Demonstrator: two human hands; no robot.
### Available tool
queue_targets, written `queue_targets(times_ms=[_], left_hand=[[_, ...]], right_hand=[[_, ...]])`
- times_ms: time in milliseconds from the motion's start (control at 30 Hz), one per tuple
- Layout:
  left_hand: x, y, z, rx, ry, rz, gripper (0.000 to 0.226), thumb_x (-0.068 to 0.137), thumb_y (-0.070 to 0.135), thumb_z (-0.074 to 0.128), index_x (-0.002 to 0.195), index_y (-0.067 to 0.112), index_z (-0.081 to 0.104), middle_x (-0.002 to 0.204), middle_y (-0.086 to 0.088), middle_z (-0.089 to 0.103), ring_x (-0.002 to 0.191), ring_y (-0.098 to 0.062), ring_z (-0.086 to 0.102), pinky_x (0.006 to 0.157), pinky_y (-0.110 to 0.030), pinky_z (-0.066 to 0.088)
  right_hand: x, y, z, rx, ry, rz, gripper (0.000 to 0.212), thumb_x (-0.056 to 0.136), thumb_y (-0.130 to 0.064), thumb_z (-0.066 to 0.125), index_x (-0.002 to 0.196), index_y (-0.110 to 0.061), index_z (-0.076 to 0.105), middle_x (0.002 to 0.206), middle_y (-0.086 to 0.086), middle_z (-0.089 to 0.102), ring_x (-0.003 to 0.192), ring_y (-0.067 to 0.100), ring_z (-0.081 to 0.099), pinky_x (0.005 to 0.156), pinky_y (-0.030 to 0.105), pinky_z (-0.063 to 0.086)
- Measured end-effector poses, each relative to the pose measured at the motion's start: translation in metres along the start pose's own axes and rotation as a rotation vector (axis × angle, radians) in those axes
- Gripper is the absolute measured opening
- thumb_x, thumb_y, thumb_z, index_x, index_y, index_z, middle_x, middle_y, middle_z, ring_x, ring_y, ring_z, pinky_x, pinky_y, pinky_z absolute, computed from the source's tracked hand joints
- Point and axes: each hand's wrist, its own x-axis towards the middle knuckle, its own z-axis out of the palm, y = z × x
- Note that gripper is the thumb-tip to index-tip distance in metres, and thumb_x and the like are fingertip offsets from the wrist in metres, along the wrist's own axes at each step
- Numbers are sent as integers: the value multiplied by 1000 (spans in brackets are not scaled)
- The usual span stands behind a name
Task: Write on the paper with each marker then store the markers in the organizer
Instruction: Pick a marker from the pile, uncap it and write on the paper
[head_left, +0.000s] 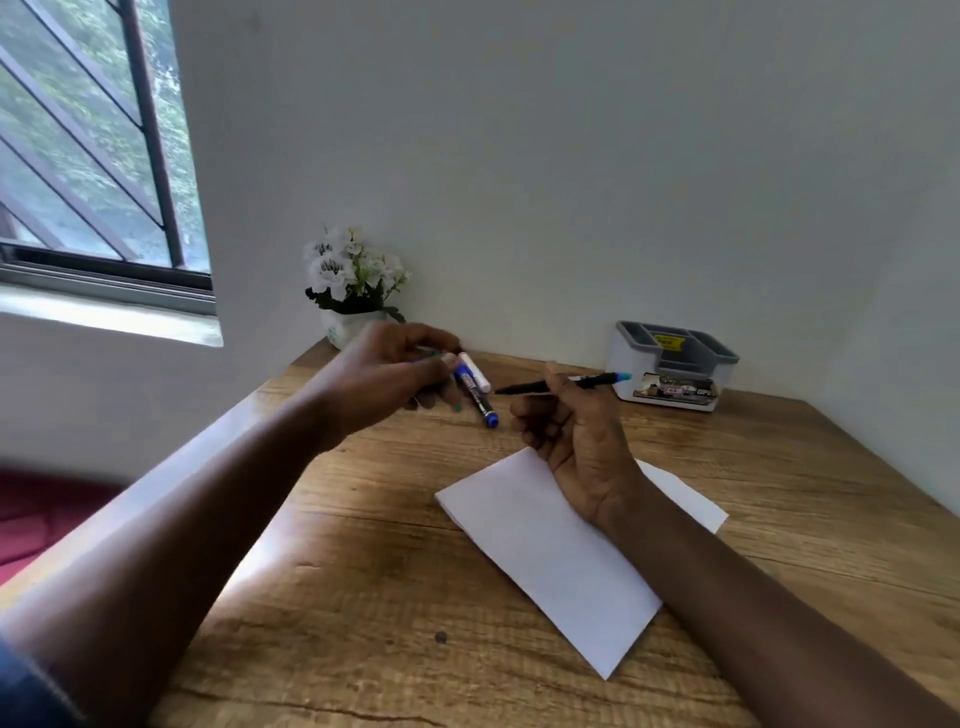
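Note:
A white sheet of paper (550, 551) lies on the wooden table (363, 597). My right hand (576, 431) hovers over the paper's far edge and grips a thin black marker with a teal end (597, 382), held roughly level. My left hand (384, 369) is raised to the left of it, its fingers closed around a blue marker (480, 400) and a white-bodied marker (475, 371) that stick out toward the right hand. A grey and white desk organizer (672, 366) stands at the back right against the wall, with no markers visible in its compartments.
A small pot of white flowers (353, 291) stands at the table's back left corner, just behind my left hand. The wall runs behind the table. A window is at the upper left, and the table's left edge drops to a red surface.

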Motion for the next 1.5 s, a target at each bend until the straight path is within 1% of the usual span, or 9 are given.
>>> queue_targets(times_ms=[233,367,733,967,1067,1133,1233,1367,1500], left_hand=[[-6,-41,-27,619,487,109,13,81,33,83,90,35,73,78,17,68,77,-6,65,60,-18,41],[-2,-48,-23,776,362,-9,22,81,48,81,99,34,79,93,5,71,87,-18,64,74,-32,49],[0,-48,-19,817,273,-86,26,81,50,81,94,28,77,81,16,67,74,1,59,61,-21,48],[-19,-42,-9,838,395,53,54,82,67,68,123,32,67,125,3,63,111,-19,61,88,-38,51],[-40,-29,2,816,314,82,83,76,88,51,141,36,50,147,4,48,131,-20,49,106,-47,41],[-48,-25,6,856,234,33,103,68,99,37,151,39,32,162,5,28,150,-19,27,122,-57,16],[-49,-29,8,857,118,-78,126,55,107,30,159,42,5,171,7,-6,156,-15,-12,121,-60,-12],[-44,-38,9,881,13,-161,138,48,110,36,159,42,-9,169,5,-19,153,-15,-23,120,-64,-13],[-42,-42,7,879,-47,-214,139,46,109,38,158,42,-8,170,4,-17,154,-17,-19,119,-67,-11]], right_hand=[[-1,3,7,-217,-54,-5,28,101,-26,60,102,-4,77,85,17,78,64,20,70,56,22,52],[0,3,7,-245,-61,6,26,102,-24,58,101,-6,77,82,14,79,65,20,70,58,23,53],[-1,5,10,-336,-81,12,24,101,-26,61,101,-7,77,85,15,79,72,24,70,63,27,52],[-4,2,11,-343,-110,24,29,104,-27,54,105,-8,76,87,15,78,74,24,70,62,26,52],[-5,2,11,-364,-123,22,30,105,-27,52,107,-9,75,88,14,79,74,22,70,62,24,52],[-5,2,12,-386,-128,15,30,106,-28,52,108,-9,75,88,13,79,73,21,70,61,24,51],[-7,2,13,-427,-126,-24,29,103,-30,57,105,-9,76,87,11,79,74,21,71,64,24,52],[-10,4,13,-448,-113,-96,17,95,-27,71,85,-14,73,72,4,76,65,14,69,60,21,51],[-8,7,16,-438,-45,-88,32,96,-34,70,70,-14,64,55,4,62,49,14,57,56,26,50]])
